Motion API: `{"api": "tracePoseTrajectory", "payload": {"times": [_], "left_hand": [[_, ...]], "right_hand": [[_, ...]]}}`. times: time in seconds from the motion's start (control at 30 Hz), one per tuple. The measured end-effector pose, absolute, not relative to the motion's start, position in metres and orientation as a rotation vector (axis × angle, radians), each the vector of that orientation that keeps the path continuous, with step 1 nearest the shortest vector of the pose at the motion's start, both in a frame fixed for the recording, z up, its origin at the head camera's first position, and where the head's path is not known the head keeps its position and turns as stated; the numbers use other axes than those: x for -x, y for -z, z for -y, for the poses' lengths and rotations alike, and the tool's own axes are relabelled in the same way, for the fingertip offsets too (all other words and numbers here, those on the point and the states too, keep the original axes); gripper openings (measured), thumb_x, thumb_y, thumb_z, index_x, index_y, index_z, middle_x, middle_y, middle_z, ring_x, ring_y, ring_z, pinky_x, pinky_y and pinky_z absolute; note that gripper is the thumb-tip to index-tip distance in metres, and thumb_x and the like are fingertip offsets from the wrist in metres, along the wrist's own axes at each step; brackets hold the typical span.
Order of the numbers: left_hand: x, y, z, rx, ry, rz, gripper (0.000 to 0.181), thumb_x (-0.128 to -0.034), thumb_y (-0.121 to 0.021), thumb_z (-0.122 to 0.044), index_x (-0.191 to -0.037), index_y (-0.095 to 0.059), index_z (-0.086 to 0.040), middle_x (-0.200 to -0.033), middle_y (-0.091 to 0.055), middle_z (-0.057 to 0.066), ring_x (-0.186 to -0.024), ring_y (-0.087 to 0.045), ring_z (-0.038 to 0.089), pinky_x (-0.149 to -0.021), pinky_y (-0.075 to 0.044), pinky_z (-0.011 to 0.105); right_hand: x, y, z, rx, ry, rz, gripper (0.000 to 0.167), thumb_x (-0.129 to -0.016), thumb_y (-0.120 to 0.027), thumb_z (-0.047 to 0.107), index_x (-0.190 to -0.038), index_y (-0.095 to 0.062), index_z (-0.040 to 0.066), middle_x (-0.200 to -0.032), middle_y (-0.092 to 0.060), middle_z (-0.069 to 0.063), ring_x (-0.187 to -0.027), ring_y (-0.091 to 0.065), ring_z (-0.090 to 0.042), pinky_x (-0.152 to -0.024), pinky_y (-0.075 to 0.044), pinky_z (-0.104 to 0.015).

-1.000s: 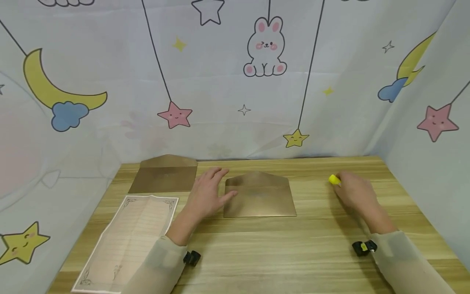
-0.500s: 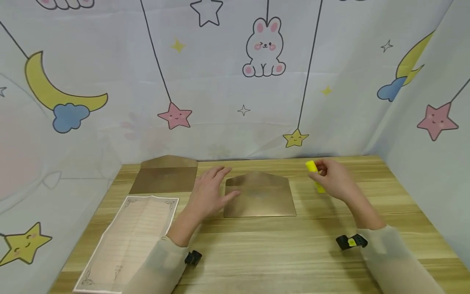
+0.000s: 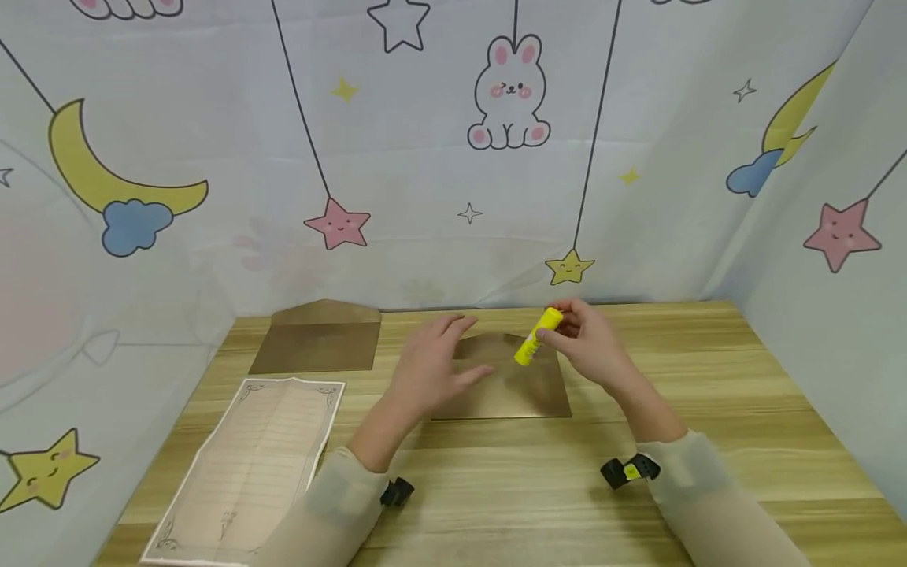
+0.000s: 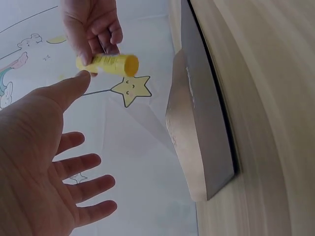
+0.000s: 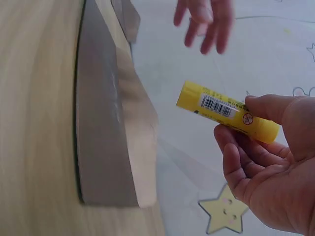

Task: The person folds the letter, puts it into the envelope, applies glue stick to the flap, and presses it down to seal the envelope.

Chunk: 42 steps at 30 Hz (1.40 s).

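A yellow glue stick (image 3: 538, 336) with a printed barcode is pinched between the thumb and fingers of my right hand (image 3: 591, 346). It is held tilted above the right part of a brown envelope (image 3: 503, 390), whose pointed flap lies open toward the back. My left hand (image 3: 428, 366) hovers over the envelope's left side, fingers spread and holding nothing. In the left wrist view, the thumb of that hand comes close to the glue stick (image 4: 115, 64); whether they touch I cannot tell. The right wrist view shows the glue stick's barcode side (image 5: 221, 108) facing the camera.
A second brown envelope (image 3: 315, 346), flap open, lies at the back left. In front of it is a lined letter sheet (image 3: 248, 465) with a decorated border. A printed cloth (image 3: 425, 173) hangs behind the wooden table (image 3: 496, 496).
My right hand has lifted the glue stick and carried it left, from the table's right side to above the middle envelope. My left hand has shifted slightly right.
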State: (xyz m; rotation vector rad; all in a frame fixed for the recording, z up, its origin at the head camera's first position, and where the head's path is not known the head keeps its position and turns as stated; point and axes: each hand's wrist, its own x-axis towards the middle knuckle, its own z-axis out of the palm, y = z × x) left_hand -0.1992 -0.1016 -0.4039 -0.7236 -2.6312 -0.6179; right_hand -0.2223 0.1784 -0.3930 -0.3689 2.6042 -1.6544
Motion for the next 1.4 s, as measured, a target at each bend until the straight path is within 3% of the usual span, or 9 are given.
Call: {"api": "tracePoseTrajectory", "payload": {"times": [0.27, 0.53, 0.67, 0.93, 1.17, 1.27, 1.4], "left_hand": [[0.197, 0.405, 0.082, 0.825, 0.643, 2.562, 0.072, -0.0845, -0.092, -0.044, -0.139, -0.064, -0.005, -0.134, -0.066, 0.009, -0.120, -0.065, 0.029, -0.102, -0.055, 0.044], [0.195, 0.413, 0.075, 0.844, 0.706, 2.496, 0.054, -0.0859, -0.093, -0.023, -0.130, -0.069, -0.004, -0.126, -0.068, 0.008, -0.115, -0.064, 0.027, -0.100, -0.056, 0.039], [0.194, 0.415, 0.074, 0.834, 0.734, 2.462, 0.039, -0.0891, -0.089, -0.017, -0.122, -0.073, -0.003, -0.116, -0.069, 0.008, -0.107, -0.066, 0.025, -0.092, -0.058, 0.037], [0.193, 0.412, 0.077, 0.818, 0.714, 2.459, 0.033, -0.0901, -0.088, -0.013, -0.119, -0.075, -0.003, -0.111, -0.070, 0.007, -0.102, -0.067, 0.024, -0.088, -0.060, 0.037], [0.193, 0.409, 0.083, 0.812, 0.688, 2.435, 0.036, -0.0865, -0.090, -0.011, -0.119, -0.076, -0.004, -0.111, -0.072, 0.007, -0.103, -0.068, 0.027, -0.087, -0.060, 0.040], [0.193, 0.409, 0.083, 0.836, 0.686, 2.420, 0.036, -0.0859, -0.090, -0.010, -0.118, -0.076, -0.004, -0.111, -0.073, 0.007, -0.102, -0.068, 0.028, -0.086, -0.061, 0.041], [0.192, 0.410, 0.084, 0.849, 0.676, 2.420, 0.036, -0.0868, -0.089, -0.011, -0.119, -0.076, -0.005, -0.112, -0.074, 0.007, -0.102, -0.068, 0.027, -0.085, -0.060, 0.040]], "right_hand": [[0.213, 0.403, -0.146, 0.459, 1.878, -2.372, 0.039, -0.099, -0.077, 0.008, -0.131, -0.058, -0.005, -0.119, -0.070, -0.019, -0.099, -0.070, -0.023, -0.085, -0.060, -0.025], [0.206, 0.406, -0.131, 0.449, 1.995, -2.231, 0.040, -0.097, -0.077, 0.003, -0.129, -0.056, -0.009, -0.119, -0.069, -0.022, -0.101, -0.071, -0.021, -0.086, -0.060, -0.026], [0.204, 0.405, -0.128, 0.435, 2.007, -2.212, 0.041, -0.097, -0.078, 0.004, -0.130, -0.056, -0.009, -0.116, -0.070, -0.019, -0.099, -0.070, -0.021, -0.087, -0.060, -0.028], [0.206, 0.408, -0.134, 0.386, 1.966, -2.236, 0.043, -0.103, -0.074, 0.020, -0.135, -0.057, -0.004, -0.121, -0.068, -0.019, -0.108, -0.070, -0.038, -0.093, -0.061, -0.041], [0.208, 0.411, -0.141, 0.350, 1.915, -2.276, 0.049, -0.109, -0.064, 0.038, -0.138, -0.059, -0.002, -0.114, -0.068, -0.027, -0.090, -0.072, -0.030, -0.074, -0.062, -0.035], [0.207, 0.412, -0.139, 0.377, 1.914, -2.248, 0.045, -0.109, -0.064, 0.038, -0.132, -0.063, -0.001, -0.108, -0.069, -0.029, -0.081, -0.070, -0.027, -0.068, -0.060, -0.032], [0.206, 0.414, -0.137, 0.411, 1.923, -2.240, 0.034, -0.108, -0.065, 0.032, -0.122, -0.066, 0.001, -0.098, -0.071, -0.022, -0.074, -0.067, -0.026, -0.063, -0.057, -0.029]]}}
